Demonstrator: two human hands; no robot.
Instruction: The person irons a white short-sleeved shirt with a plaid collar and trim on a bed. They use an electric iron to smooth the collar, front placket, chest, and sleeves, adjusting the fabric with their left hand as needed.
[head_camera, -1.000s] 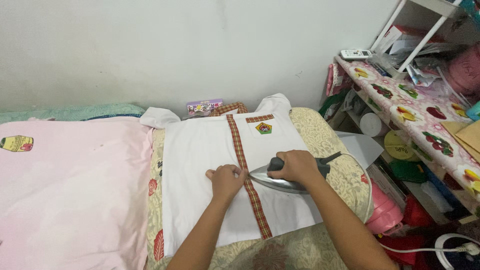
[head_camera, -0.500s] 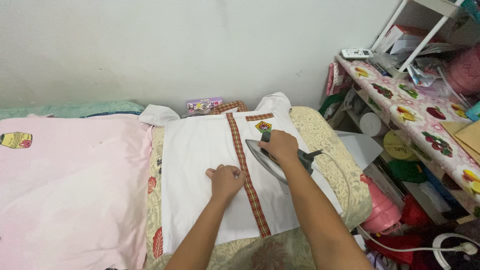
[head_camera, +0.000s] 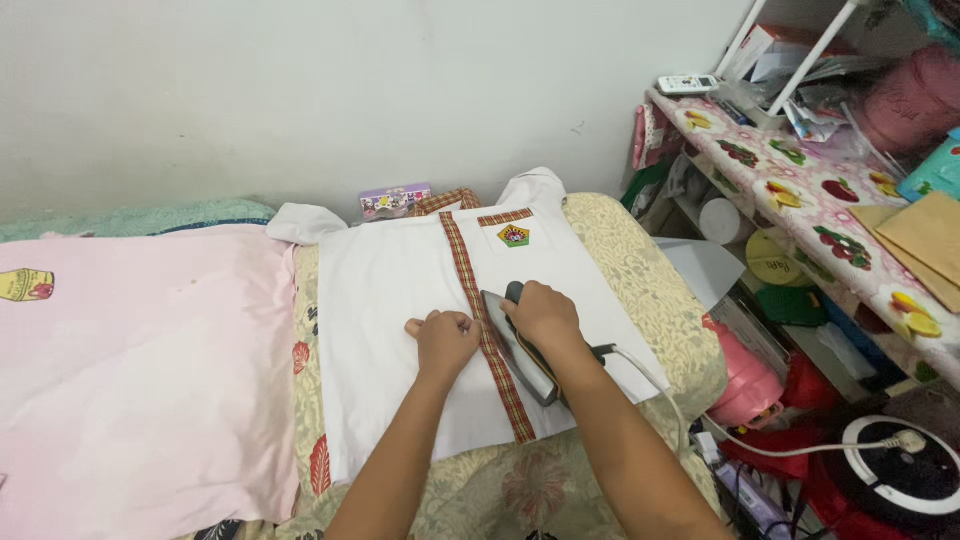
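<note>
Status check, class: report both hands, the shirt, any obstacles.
Right hand gripping iron on white shirt. Left hand pinning plaid strip. Cord trails right.

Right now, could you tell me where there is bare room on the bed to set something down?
The pink sheet left of the white shirt lies bare. Some free floral cover shows between shirt and bed edge. Mid-shirt it is crowded: the left hand presses beside the plaid strip, and the right hand grips the iron. The shelf is cluttered.

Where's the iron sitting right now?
In the head view, the silver iron with a dark handle sits on the white shirt, just right of its red plaid strip, gripped by the right hand.
</note>
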